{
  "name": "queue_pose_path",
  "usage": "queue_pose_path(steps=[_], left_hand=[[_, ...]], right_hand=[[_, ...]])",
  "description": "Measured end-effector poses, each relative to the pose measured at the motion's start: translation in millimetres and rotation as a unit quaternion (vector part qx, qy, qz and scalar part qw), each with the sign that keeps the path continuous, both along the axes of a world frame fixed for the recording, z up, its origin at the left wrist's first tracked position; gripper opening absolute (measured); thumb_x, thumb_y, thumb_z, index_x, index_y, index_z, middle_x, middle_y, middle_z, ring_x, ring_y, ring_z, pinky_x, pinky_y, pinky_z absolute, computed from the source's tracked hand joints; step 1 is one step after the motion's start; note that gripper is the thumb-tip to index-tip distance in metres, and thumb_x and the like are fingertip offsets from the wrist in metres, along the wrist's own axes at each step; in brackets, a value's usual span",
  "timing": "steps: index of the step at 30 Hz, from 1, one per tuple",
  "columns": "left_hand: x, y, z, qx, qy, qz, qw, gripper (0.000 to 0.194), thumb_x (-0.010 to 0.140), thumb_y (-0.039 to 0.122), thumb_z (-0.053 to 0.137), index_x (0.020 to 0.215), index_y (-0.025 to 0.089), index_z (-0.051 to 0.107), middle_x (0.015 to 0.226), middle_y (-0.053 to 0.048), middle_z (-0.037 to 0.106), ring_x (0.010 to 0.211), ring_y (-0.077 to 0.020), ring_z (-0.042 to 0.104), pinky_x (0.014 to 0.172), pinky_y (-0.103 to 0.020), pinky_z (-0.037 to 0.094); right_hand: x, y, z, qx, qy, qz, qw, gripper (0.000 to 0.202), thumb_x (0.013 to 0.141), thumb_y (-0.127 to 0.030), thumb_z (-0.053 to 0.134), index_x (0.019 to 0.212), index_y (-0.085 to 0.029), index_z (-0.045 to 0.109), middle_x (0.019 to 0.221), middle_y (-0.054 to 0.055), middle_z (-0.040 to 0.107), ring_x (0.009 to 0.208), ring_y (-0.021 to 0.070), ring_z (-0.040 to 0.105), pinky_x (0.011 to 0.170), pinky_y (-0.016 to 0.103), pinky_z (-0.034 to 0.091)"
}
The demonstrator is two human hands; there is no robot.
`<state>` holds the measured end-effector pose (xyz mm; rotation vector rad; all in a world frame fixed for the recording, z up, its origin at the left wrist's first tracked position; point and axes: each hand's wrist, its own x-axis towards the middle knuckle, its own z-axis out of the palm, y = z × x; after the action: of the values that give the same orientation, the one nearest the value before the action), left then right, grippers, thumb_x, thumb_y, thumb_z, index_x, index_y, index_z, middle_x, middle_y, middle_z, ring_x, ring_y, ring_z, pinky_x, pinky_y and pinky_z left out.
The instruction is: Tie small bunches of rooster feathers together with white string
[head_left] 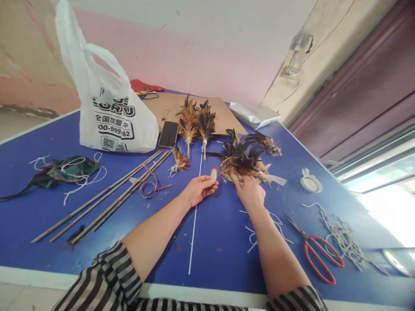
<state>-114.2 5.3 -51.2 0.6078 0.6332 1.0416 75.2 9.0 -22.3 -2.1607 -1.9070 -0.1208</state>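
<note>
Left hand (202, 190) pinches small feather (214, 172); right hand (252, 193) in feather pile (243, 160); red-handled scissors (316, 250), cord (345, 237) on blue table (227, 259).

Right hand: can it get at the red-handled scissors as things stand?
Probably yes. The red-handled scissors lie on the bare tabletop just right of the right forearm, with nothing on top of them. The right hand is in the feather pile, so it would likely need to draw back first.
</note>
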Motion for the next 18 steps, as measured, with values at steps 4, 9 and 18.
queue_pose_path(steps=[4, 9, 18], left_hand=[[-0.8, 0.4, -1.2, 0.003, -0.003, -0.001, 1.000, 0.012, 0.067, 0.014, 0.066, 0.077, 0.008, 0.061, 0.076, -0.006, 0.064, 0.063, -0.0076, 0.059, 0.059, -0.018, 0.050], [-1.0, 1.4, -1.1, -0.004, -0.009, 0.004, 1.000, 0.011, 0.068, 0.013, 0.066, 0.076, 0.009, 0.061, 0.076, -0.006, 0.064, 0.063, -0.0078, 0.059, 0.059, -0.018, 0.050], [-0.5, -0.5, 3.5, -0.018, -0.011, 0.013, 1.000, 0.008, 0.068, 0.010, 0.065, 0.074, 0.009, 0.061, 0.074, -0.005, 0.064, 0.061, -0.0075, 0.059, 0.058, -0.018, 0.049]], right_hand=[[1.5, -1.4, -2.3, -0.028, 0.010, 0.032, 0.999, 0.020, 0.079, -0.029, 0.045, 0.076, -0.021, 0.063, 0.082, 0.005, 0.062, 0.073, 0.0171, 0.058, 0.056, 0.025, 0.034], [6.1, -0.4, -5.0, 0.016, 0.037, 0.016, 0.999, 0.026, 0.076, -0.044, 0.048, 0.087, -0.023, 0.059, 0.087, 0.004, 0.062, 0.077, 0.0182, 0.058, 0.061, 0.026, 0.038], [-1.1, -3.2, -5.8, -0.024, 0.011, 0.088, 0.996, 0.030, 0.073, -0.047, 0.052, 0.088, -0.023, 0.061, 0.092, 0.005, 0.061, 0.079, 0.0186, 0.058, 0.062, 0.027, 0.037]])
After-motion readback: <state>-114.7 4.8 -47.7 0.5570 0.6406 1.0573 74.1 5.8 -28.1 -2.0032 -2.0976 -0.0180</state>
